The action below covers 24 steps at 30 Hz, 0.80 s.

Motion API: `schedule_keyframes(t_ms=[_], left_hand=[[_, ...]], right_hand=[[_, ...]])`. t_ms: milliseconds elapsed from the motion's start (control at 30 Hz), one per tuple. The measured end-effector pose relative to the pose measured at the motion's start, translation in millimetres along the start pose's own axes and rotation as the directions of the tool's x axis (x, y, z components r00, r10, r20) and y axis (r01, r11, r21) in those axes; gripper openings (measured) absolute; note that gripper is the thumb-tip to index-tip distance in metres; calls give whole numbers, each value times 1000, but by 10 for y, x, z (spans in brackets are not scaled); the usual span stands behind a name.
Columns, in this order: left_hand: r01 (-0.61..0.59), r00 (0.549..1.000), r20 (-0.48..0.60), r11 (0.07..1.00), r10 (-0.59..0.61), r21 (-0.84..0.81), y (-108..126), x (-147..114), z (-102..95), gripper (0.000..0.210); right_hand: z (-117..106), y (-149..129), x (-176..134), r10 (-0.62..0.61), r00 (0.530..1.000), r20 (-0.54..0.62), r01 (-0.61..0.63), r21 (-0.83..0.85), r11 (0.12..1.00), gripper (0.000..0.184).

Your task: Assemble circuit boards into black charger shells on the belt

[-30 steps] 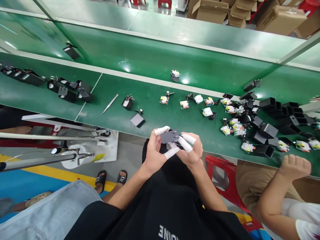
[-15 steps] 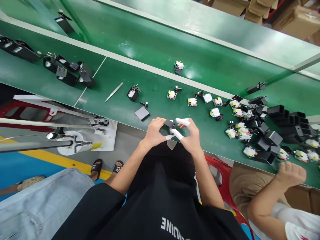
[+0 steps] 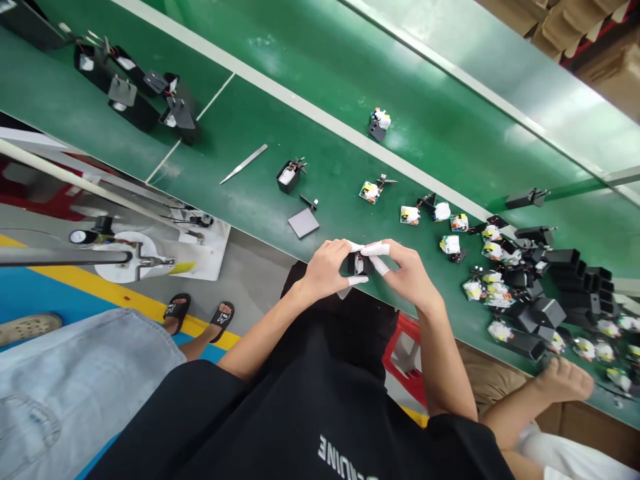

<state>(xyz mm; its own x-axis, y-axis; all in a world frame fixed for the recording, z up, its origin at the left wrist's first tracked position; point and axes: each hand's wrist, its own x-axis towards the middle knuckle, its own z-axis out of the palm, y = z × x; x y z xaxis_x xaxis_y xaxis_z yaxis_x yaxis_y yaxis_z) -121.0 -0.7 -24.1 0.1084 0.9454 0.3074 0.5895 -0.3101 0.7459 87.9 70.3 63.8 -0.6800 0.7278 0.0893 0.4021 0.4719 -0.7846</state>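
Over the near edge of the green surface point(image 3: 320, 167), seen from the head camera, both hands meet on one small black part point(image 3: 359, 264). The left hand point(image 3: 327, 269) has its grip closed on the part's left side, fingers curled over the top and a white-capped thumb tip underneath. The right hand point(image 3: 407, 273) has its grip closed on the right side, with white finger cots on the fingertips point(image 3: 376, 250) pressed against the part. A pale patch shows on the part between the fingers; what it is cannot be told. The part is held just off the surface's near edge, above the person's lap.

Just beyond the hands, a flat grey square plate point(image 3: 303, 223) lies near the near edge. Farther in lie a small black box with wires point(image 3: 289, 177) and metal tweezers point(image 3: 243, 164), well apart from each other. Small white-and-yellow circuit pieces point(image 3: 410, 215) are scattered toward the right, and a pile of black rectangular housings point(image 3: 550, 280) fills the surface's right end. At the left end stands a cluster of black assemblies point(image 3: 145, 100). One small assembly point(image 3: 379, 123) sits alone by the white stripe.

At the lower right, a co-worker's hand point(image 3: 565, 380) rests on the near edge beside the housings.
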Motion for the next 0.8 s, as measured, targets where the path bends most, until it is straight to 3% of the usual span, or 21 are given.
schedule_keyframes(t_ms=[67, 167, 267, 367, 467, 567, 700, 800], left_hand=[[5, 1000, -7, 999, -5, 37, -13, 15, 35, 51], [37, 996, -85, 993, -27, 114, -18, 11, 133, 52], [43, 992, -120, 988, -25, 151, -46, -29, 233, 47], [36, 996, -86, 990, -25, 137, -96, -70, 275, 44], [23, 998, -60, 991, -15, 131, -125, -79, 270, 46], [29, 998, -56, 990, -21, 137, -114, -68, 262, 48], [33, 997, -68, 992, -25, 119, -78, -61, 267, 40], [34, 997, -74, 992, -25, 118, -62, -61, 265, 40]], right_hand=[[48, -58, -8, -7, 997, -80, -2, -117, 993, 30], [247, -165, -106, 14, 945, -326, -122, -313, 942, 22], [499, -295, -202, 91, 881, -464, -265, -326, 907, 20], [685, -419, -195, 149, 814, -561, -371, -306, 877, 25], [753, -472, -140, 185, 787, -588, -417, -286, 863, 25], [774, -402, -165, 172, 802, -572, -359, -232, 904, 17], [851, -181, -318, -11, 806, -592, -219, -317, 923, 14], [886, -103, -374, -77, 792, -605, -206, -385, 900, 12]])
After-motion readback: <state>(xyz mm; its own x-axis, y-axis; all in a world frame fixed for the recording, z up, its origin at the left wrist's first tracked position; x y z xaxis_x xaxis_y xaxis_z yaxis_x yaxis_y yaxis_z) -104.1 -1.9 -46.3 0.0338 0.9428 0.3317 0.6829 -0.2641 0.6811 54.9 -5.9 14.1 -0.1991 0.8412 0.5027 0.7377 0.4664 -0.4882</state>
